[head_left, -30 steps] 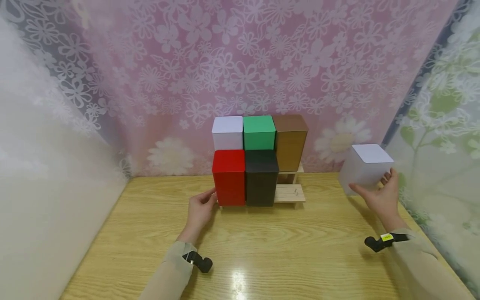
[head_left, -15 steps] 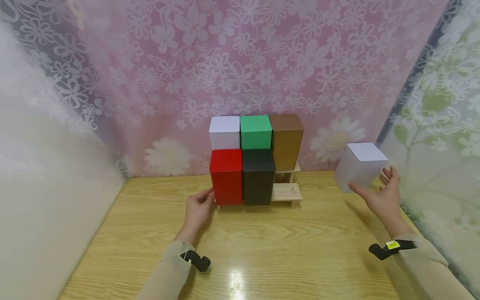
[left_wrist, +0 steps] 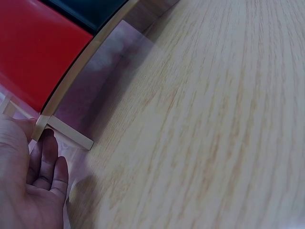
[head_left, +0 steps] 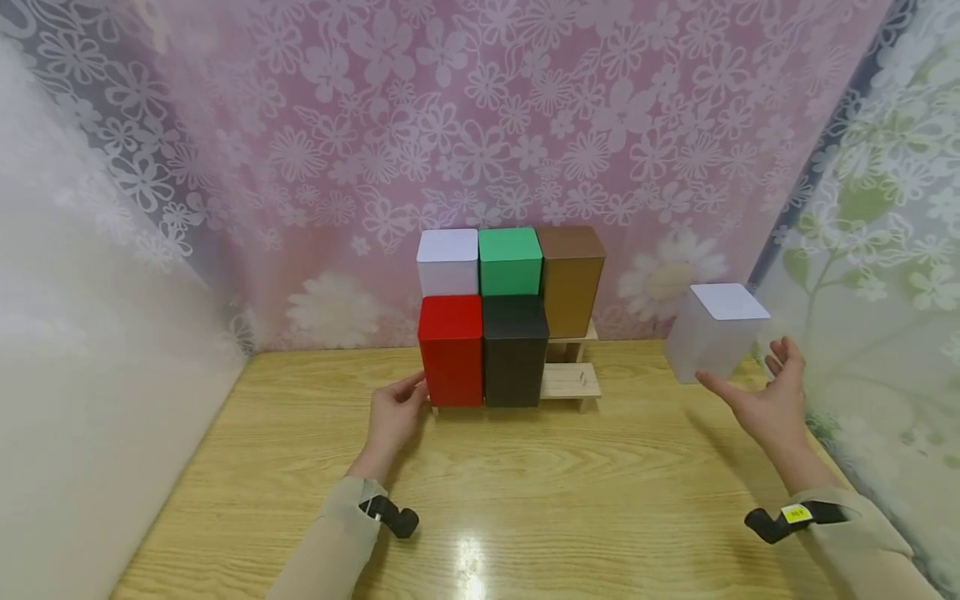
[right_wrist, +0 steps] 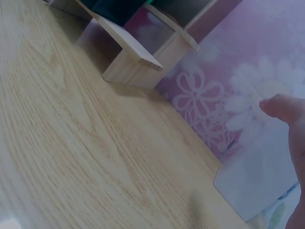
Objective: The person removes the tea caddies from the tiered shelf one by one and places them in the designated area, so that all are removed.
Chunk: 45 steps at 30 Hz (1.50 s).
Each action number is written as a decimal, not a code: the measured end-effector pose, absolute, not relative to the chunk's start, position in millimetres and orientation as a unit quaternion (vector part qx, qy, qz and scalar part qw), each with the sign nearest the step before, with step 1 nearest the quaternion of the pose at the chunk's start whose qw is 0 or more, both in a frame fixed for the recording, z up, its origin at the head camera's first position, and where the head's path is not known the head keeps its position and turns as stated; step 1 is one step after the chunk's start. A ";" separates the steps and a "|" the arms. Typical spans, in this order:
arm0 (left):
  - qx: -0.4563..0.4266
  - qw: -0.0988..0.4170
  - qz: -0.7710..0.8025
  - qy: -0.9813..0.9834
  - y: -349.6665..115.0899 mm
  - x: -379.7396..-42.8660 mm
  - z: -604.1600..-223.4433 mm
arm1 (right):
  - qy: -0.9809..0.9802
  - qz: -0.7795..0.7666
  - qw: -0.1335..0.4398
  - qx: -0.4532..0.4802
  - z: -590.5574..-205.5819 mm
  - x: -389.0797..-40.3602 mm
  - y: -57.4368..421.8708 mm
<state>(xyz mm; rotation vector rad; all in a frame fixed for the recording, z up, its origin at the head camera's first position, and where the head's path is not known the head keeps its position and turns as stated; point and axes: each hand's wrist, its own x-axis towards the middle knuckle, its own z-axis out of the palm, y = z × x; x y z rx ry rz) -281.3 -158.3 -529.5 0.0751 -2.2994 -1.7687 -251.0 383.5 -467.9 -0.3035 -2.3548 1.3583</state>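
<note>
**R hand (head_left: 772,414) releases lone white box (head_left: 707,342)**

Vs 1 sec ago, fingers sit farther off its side; thumb contact unclear. Box ungripped, on tbl (head_left: 525,483) R of wooden stand (head_left: 568,382). L hand (head_left: 392,418) pinches stand's L end.

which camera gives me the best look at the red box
The head view: it shows the full top and front of the red box. The left wrist view catches only part of it, cut off by the picture's edge, and the right wrist view does not show it.
</note>
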 end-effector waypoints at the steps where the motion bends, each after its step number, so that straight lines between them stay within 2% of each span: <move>1: 0.025 0.120 -0.605 -0.787 -158.4 -281.3 -529.5 | -0.842 0.487 0.203 -0.108 -465.8 -249.0 380.9; 16: 0.025 0.118 -0.603 -0.788 -160.9 -283.9 -533.1 | -0.827 0.509 0.225 -0.082 -445.9 -224.1 331.5; 28: 0.023 0.130 -0.600 -0.789 -159.4 -283.6 -530.3 | -0.809 0.539 0.233 -0.030 -436.5 -197.4 265.9; 36: 0.026 0.126 -0.601 -0.789 -160.8 -281.8 -528.9 | -0.801 0.553 0.229 0.013 -435.4 -195.5 231.0; 45: 0.020 0.130 -0.610 -0.782 -156.0 -280.6 -529.7 | -0.795 0.558 0.239 0.022 -435.8 -202.0 194.1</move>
